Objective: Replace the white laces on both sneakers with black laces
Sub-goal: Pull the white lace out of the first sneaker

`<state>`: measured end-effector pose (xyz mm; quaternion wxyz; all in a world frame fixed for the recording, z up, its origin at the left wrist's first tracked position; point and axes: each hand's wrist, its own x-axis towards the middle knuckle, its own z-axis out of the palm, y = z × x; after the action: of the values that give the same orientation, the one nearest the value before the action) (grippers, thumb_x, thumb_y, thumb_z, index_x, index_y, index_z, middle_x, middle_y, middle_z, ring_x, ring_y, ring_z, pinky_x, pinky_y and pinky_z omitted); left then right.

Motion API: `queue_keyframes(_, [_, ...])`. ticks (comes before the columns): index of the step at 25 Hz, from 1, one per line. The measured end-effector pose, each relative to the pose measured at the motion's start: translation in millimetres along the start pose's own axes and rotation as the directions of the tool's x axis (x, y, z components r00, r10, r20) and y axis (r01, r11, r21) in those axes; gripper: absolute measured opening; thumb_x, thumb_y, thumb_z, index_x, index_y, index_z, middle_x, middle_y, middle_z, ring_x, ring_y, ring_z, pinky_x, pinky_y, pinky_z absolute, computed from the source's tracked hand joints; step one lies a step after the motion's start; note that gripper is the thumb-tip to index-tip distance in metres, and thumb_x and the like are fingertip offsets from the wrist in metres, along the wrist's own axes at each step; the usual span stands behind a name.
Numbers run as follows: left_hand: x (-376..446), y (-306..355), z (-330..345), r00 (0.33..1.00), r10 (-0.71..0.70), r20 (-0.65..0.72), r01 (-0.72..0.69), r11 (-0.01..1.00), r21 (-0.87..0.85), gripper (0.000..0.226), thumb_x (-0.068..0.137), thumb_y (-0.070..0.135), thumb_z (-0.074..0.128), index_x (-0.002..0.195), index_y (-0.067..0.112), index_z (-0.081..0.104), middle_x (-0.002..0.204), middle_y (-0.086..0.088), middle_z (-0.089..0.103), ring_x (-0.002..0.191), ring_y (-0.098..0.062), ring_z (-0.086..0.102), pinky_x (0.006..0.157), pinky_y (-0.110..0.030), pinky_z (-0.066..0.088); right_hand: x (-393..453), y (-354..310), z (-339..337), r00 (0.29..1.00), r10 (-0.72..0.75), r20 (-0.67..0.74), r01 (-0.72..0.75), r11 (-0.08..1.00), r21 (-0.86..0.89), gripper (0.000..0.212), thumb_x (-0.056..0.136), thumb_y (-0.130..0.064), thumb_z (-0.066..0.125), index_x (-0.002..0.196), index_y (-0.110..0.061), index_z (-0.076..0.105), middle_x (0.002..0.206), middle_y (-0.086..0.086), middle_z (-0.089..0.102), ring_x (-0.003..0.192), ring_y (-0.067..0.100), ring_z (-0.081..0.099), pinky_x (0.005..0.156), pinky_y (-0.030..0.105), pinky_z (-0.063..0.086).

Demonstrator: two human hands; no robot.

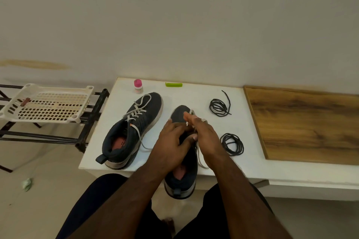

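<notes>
Head view — hands [186,134] pinch flat white lace [198,151].

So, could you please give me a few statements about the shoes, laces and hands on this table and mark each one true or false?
1. Both hands, left hand and right hand, work at the white lace of the right-hand sneaker. True.
2. The left-hand sneaker already carries a black lace. False: its lace is white.
3. Two coiled black laces lie on the white table right of the sneakers. True.
4. The pink-capped bottle stands in the plastic basket. False: it stands on the table, behind the left-hand sneaker.
5. The green clip lies on the wooden board. False: it lies on the white table.
</notes>
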<state>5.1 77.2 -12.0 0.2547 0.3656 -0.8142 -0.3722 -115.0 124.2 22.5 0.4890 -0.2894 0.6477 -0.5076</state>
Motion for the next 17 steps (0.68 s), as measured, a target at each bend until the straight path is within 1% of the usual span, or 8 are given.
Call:
queue_keyframes(3, [-8, 17, -3, 0.996, 0.059, -0.070, -0.065, 0.993, -0.099, 0.024, 0.095, 0.028, 0.057, 0.117, 0.027, 0.065, 0.112, 0.015, 0.066, 0.110, -0.003, 0.057, 0.101, -0.028, 0.044, -12, -3, 1, 0.997, -0.013, 0.079, 0.012, 1.000, 0.013, 0.040, 0.099, -0.057, 0.047, 0.132, -0.041, 0.063, 0.129, -0.017, 0.062, 0.112, -0.008, 0.056, 0.084, 0.014, 0.045])
queue_keyframes(7, [-11, 34, -21, 0.977, -0.086, -0.193, 0.022, 0.950, -0.311, 0.008, 0.098, 0.028, 0.057, 0.099, 0.034, 0.061, 0.091, 0.014, 0.069, 0.088, -0.004, 0.066, 0.076, -0.018, 0.050, -27, -12, -9, 0.989, -0.133, 0.068, 0.138, 0.987, -0.082, 0.027, 0.096, -0.061, 0.047, 0.112, -0.055, 0.067, 0.110, -0.023, 0.070, 0.104, -0.007, 0.064, 0.082, 0.013, 0.052])
queue_keyframes(9, [-6, 45, -36, 0.951, -0.212, -0.226, 0.061, 0.843, -0.534, 0.006, 0.099, 0.022, 0.057, 0.098, 0.026, 0.061, 0.084, 0.003, 0.072, 0.081, -0.013, 0.071, 0.078, -0.031, 0.057, -30, -12, -22, 0.966, -0.224, -0.129, 0.207, 0.969, -0.137, 0.019, 0.101, -0.039, 0.057, 0.111, -0.037, 0.072, 0.101, -0.011, 0.076, 0.095, 0.006, 0.071, 0.078, 0.023, 0.057])
queue_keyframes(11, [-4, 58, -52, 0.934, -0.298, -0.194, 0.094, 0.733, -0.674, 0.007, 0.100, 0.017, 0.056, 0.099, 0.019, 0.063, 0.070, 0.001, 0.067, 0.066, -0.016, 0.068, 0.073, -0.041, 0.059, -36, -9, -35, 0.955, -0.154, -0.255, 0.152, 0.988, -0.028, 0.017, 0.096, -0.012, 0.065, 0.105, -0.023, 0.074, 0.093, 0.001, 0.077, 0.083, 0.014, 0.074, 0.070, 0.024, 0.056])
queue_keyframes(12, [-4, 62, -59, 0.935, -0.310, -0.171, 0.107, 0.710, -0.696, 0.008, 0.099, 0.016, 0.056, 0.099, 0.019, 0.064, 0.064, 0.001, 0.061, 0.059, -0.015, 0.061, 0.068, -0.041, 0.059, -40, -8, -39, 0.963, -0.104, -0.250, 0.105, 0.994, -0.011, 0.021, 0.093, -0.006, 0.065, 0.103, -0.021, 0.074, 0.093, 0.003, 0.077, 0.083, 0.017, 0.073, 0.069, 0.023, 0.054])
queue_keyframes(14, [-8, 71, -72, 0.951, -0.280, -0.128, 0.128, 0.737, -0.664, 0.013, 0.099, 0.018, 0.057, 0.095, 0.023, 0.068, 0.061, 0.000, 0.053, 0.052, -0.010, 0.048, 0.054, -0.032, 0.051, -47, -8, -43, 0.974, -0.100, -0.202, 0.053, 0.973, -0.225, 0.026, 0.093, -0.010, 0.066, 0.113, -0.027, 0.069, 0.105, -0.006, 0.072, 0.091, 0.014, 0.068, 0.067, 0.016, 0.047])
queue_keyframes(15, [-11, 76, -79, 0.965, -0.243, -0.101, 0.131, 0.776, -0.617, 0.014, 0.098, 0.020, 0.057, 0.094, 0.026, 0.069, 0.062, 0.001, 0.053, 0.052, -0.008, 0.044, 0.050, -0.026, 0.044, -53, -11, -41, 0.976, -0.147, -0.161, 0.085, 0.936, -0.342, 0.034, 0.094, -0.018, 0.068, 0.124, -0.033, 0.063, 0.113, -0.014, 0.066, 0.097, 0.007, 0.064, 0.067, 0.013, 0.043])
queue_keyframes(17, [-16, 85, -94, 0.991, -0.132, -0.026, 0.104, 0.871, -0.481, 0.011, 0.097, 0.025, 0.061, 0.093, 0.027, 0.071, 0.066, 0.004, 0.059, 0.054, -0.005, 0.046, 0.049, -0.018, 0.039, -62, -23, -32, 0.966, -0.258, -0.027, 0.238, 0.924, -0.301, 0.053, 0.095, -0.032, 0.068, 0.143, -0.042, 0.047, 0.127, -0.026, 0.057, 0.110, -0.010, 0.056, 0.074, 0.007, 0.044])
